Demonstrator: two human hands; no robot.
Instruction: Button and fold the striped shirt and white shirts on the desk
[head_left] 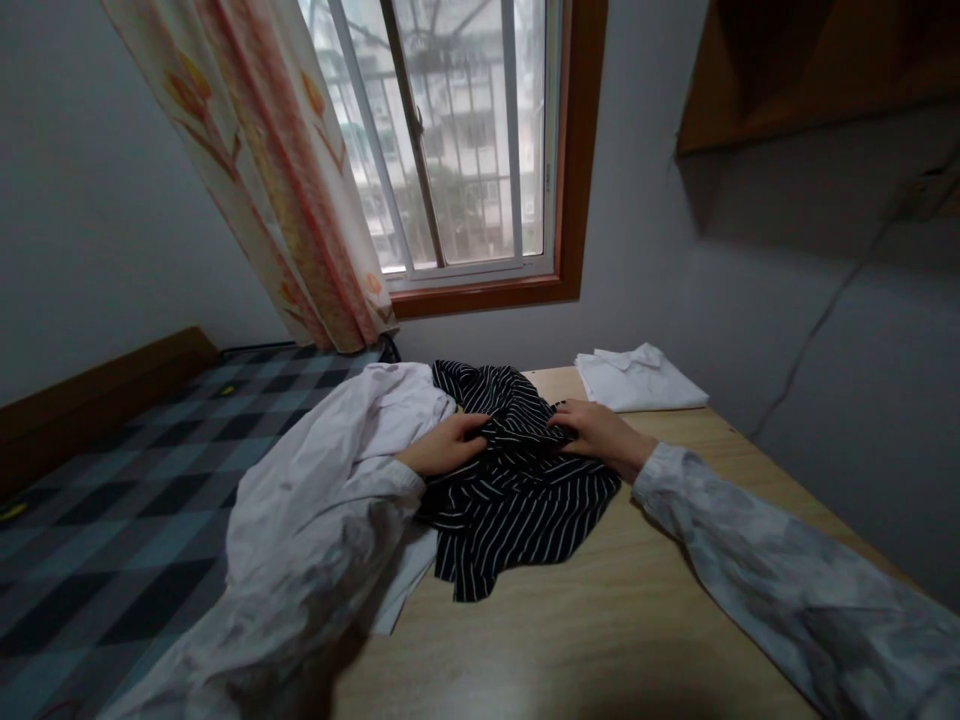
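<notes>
A black garment with thin white stripes (pixel 517 500) lies crumpled on the wooden table (pixel 600 620). My left hand (pixel 442 445) grips a fold of it on its left side, fingers curled into the cloth. My right hand (pixel 596 432) pinches the same garment from the right, fingers closed on the fabric. Both hands meet near the garment's upper middle. A white garment (pixel 330 470) lies bunched to the left, partly under my left sleeve.
A folded white shirt (pixel 637 380) rests at the table's far end by the wall. A bed with a dark checked cover (pixel 127 500) runs along the left. Behind stand a window (pixel 450 140) and a patterned curtain (pixel 277 170). A grey wall borders the right.
</notes>
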